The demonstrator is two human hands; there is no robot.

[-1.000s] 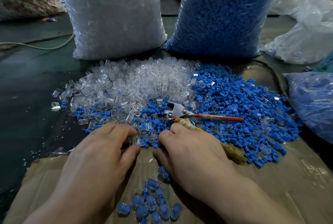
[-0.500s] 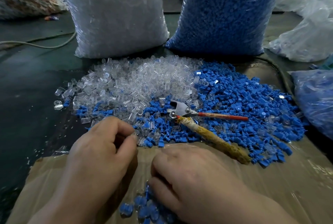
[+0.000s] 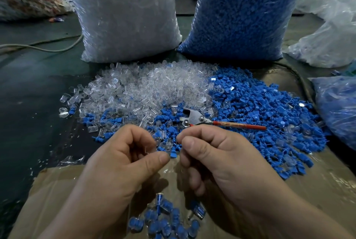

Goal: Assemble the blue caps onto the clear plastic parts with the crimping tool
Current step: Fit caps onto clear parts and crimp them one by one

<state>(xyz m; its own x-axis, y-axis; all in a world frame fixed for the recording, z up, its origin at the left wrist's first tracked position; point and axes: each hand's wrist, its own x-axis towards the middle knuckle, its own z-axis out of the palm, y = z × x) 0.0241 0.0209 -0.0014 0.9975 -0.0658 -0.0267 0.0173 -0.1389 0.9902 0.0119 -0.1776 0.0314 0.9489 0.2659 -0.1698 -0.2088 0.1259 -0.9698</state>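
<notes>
My left hand pinches one clear plastic part between thumb and fingers, just above the near edge of the piles. My right hand is curled beside it, thumb against forefinger, pinching a blue cap at the pile's edge; most of the cap is hidden. The crimping tool lies on the blue caps just beyond my right knuckles, its red handle pointing right. Its other handle is hidden under my right hand. The loose clear parts and loose blue caps are heaped ahead.
Several assembled blue-and-clear pieces lie on the brown cardboard between my wrists. A big bag of clear parts and a big bag of blue caps stand behind the piles. More bags sit at the right.
My right hand has risen from the assembled pieces to the pile's near edge, covering the tool's wrapped handle. My left hand has lifted slightly and turned, showing the clear part.
</notes>
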